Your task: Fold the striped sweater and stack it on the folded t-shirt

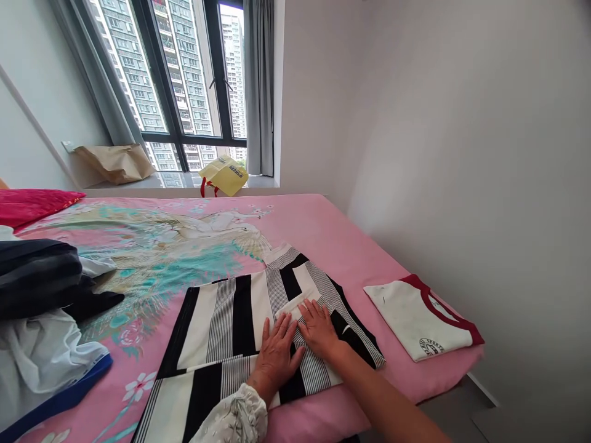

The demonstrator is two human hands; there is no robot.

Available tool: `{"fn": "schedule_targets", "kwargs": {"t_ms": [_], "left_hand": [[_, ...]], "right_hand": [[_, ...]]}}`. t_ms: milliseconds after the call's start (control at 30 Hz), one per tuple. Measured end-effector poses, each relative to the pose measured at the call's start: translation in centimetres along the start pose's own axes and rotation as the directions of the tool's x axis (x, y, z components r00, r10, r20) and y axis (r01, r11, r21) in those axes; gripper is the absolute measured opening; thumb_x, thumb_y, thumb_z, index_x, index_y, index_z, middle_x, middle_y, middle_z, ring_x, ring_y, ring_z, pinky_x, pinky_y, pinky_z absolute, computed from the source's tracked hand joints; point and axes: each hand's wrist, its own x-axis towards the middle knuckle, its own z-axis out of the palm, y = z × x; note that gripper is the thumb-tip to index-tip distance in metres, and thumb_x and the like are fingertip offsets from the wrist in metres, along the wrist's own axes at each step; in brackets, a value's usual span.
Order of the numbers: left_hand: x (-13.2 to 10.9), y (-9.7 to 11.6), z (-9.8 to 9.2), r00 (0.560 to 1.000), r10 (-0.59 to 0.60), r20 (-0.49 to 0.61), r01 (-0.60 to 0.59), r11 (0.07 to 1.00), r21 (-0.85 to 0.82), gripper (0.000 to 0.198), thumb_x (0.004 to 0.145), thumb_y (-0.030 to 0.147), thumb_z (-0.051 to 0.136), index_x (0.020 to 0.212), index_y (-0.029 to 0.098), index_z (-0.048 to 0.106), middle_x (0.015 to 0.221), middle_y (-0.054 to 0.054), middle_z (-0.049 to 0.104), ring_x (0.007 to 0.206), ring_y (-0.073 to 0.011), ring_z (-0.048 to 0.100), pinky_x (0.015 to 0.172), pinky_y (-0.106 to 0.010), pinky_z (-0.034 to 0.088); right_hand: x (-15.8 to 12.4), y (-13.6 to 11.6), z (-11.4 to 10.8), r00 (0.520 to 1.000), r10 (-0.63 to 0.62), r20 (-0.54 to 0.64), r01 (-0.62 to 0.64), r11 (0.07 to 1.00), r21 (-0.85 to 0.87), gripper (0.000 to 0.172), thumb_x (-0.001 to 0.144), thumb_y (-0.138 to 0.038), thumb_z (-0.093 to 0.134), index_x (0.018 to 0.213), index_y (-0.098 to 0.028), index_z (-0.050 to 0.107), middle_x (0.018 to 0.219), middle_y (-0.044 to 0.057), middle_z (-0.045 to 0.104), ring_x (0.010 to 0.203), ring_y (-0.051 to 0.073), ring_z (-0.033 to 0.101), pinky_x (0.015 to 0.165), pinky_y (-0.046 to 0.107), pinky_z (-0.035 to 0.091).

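1. Two hands: left hand point(276, 355), right hand point(317, 329).
2. One black-and-white striped garment point(221, 320).
3. One folded white T-shirt with red collar point(418, 317).
4. One red pillow point(32, 204).
5. Two bags: brown paper bag point(115, 162), yellow bag point(225, 175).

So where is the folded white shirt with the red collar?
The folded white shirt lies near the right edge of the pink bed, just right of the striped garment and beside the wall.

Bright daylight from window point(184, 80), soft shadows, edges seemingly warped
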Motion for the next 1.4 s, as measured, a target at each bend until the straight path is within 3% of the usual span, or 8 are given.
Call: {"fn": "schedule_targets", "kwargs": {"t_ms": [167, 500, 600, 700, 833, 933, 1167, 1400], "left_hand": [[0.1, -0.1, 0.3, 1.000, -0.019, -0.006, 0.019, 0.998, 0.056, 0.059, 0.089, 0.046, 0.041, 0.141, 0.018, 0.038, 0.149, -0.014, 0.035, 0.141, -0.0300, 0.023, 0.113, -0.060, 0.016], [0.7, -0.5, 0.0, 0.998, -0.039, 0.051, 0.040, 0.999, -0.014, 0.050, 0.090, 0.032, 0.041, 0.139, 0.021, 0.041, 0.147, -0.008, 0.040, 0.137, -0.0256, 0.032, 0.113, -0.057, 0.022], [2.8, -4.2, -1.8, 0.995, -0.087, 0.054, 0.087, 0.996, 0.000, 0.041, 0.091, 0.028, 0.039, 0.130, 0.026, 0.051, 0.143, -0.005, 0.046, 0.136, -0.0228, 0.035, 0.113, -0.053, 0.022], [4.6, -11.4, -4.3, 0.954, -0.294, 0.053, 0.283, 0.948, 0.148, 0.042, 0.091, 0.022, 0.036, 0.130, 0.027, 0.052, 0.146, -0.005, 0.042, 0.138, -0.0222, 0.030, 0.115, -0.051, 0.017], [4.4, -22.0, -7.2, 0.875, -0.480, 0.067, 0.452, 0.858, 0.246, 0.053, 0.083, 0.009, 0.036, 0.132, 0.023, 0.048, 0.147, -0.009, 0.039, 0.140, -0.0257, 0.025, 0.112, -0.057, 0.013], [3.7, -27.0, -8.3, 0.817, -0.565, 0.114, 0.516, 0.806, 0.291, 0.050, 0.079, 0.009, 0.040, 0.124, 0.024, 0.056, 0.138, -0.012, 0.050, 0.133, -0.0311, 0.035, 0.105, -0.060, 0.023], [5.4, -31.3, -9.7, 0.796, -0.552, 0.249, 0.490, 0.828, 0.271, 0.017, 0.070, 0.020, 0.055, 0.081, 0.018, 0.068, 0.088, -0.008, 0.067, 0.093, -0.0261, 0.060, 0.084, -0.040, 0.043], [3.1, -31.4, -11.1, 0.845, -0.495, 0.203, 0.496, 0.867, 0.050, 0.020, 0.072, 0.030, 0.051, 0.082, 0.024, 0.067, 0.081, 0.001, 0.069, 0.081, -0.0179, 0.062, 0.069, -0.024, 0.043]], "right_hand": [[-0.3, 0.3, 1.9, 1.000, 0.009, -0.005, -0.009, 1.000, -0.015, 0.057, 0.095, -0.048, 0.023, 0.146, -0.024, 0.029, 0.155, 0.003, 0.020, 0.143, 0.024, 0.010, 0.114, 0.049, 0.003], [-0.5, 0.5, 2.1, 1.000, 0.016, 0.004, -0.016, 1.000, -0.010, 0.066, 0.091, -0.061, 0.020, 0.148, -0.028, 0.022, 0.156, 0.001, 0.014, 0.144, 0.024, 0.005, 0.114, 0.050, -0.004], [-0.6, 0.5, 2.0, 1.000, 0.009, 0.005, -0.009, 1.000, -0.020, 0.072, 0.088, -0.067, 0.021, 0.148, -0.026, 0.023, 0.156, 0.003, 0.015, 0.144, 0.026, 0.007, 0.114, 0.052, -0.001], [-0.6, 0.6, 2.3, 1.000, 0.004, -0.010, -0.004, 1.000, -0.029, 0.075, 0.087, -0.069, 0.021, 0.148, -0.026, 0.023, 0.156, 0.002, 0.015, 0.143, 0.027, 0.008, 0.114, 0.053, 0.001], [-0.7, 1.1, 3.1, 0.998, -0.019, -0.058, 0.017, 0.999, -0.037, 0.072, 0.088, -0.067, 0.024, 0.148, -0.027, 0.023, 0.156, 0.001, 0.017, 0.143, 0.027, 0.010, 0.115, 0.054, 0.003], [-0.6, 1.3, 3.6, 0.996, -0.032, -0.084, 0.028, 0.998, -0.048, 0.070, 0.089, -0.066, 0.026, 0.148, -0.028, 0.023, 0.155, 0.001, 0.017, 0.143, 0.027, 0.012, 0.115, 0.054, 0.005], [-0.5, 1.2, 3.8, 0.997, -0.019, -0.077, 0.013, 0.997, -0.076, 0.069, 0.089, -0.066, 0.027, 0.147, -0.028, 0.025, 0.155, 0.001, 0.019, 0.143, 0.026, 0.013, 0.115, 0.053, 0.008], [-0.5, 1.3, 3.8, 0.996, -0.032, -0.078, 0.024, 0.995, -0.100, 0.069, 0.090, -0.065, 0.027, 0.148, -0.029, 0.021, 0.155, -0.001, 0.017, 0.143, 0.024, 0.011, 0.116, 0.053, 0.009]]}}
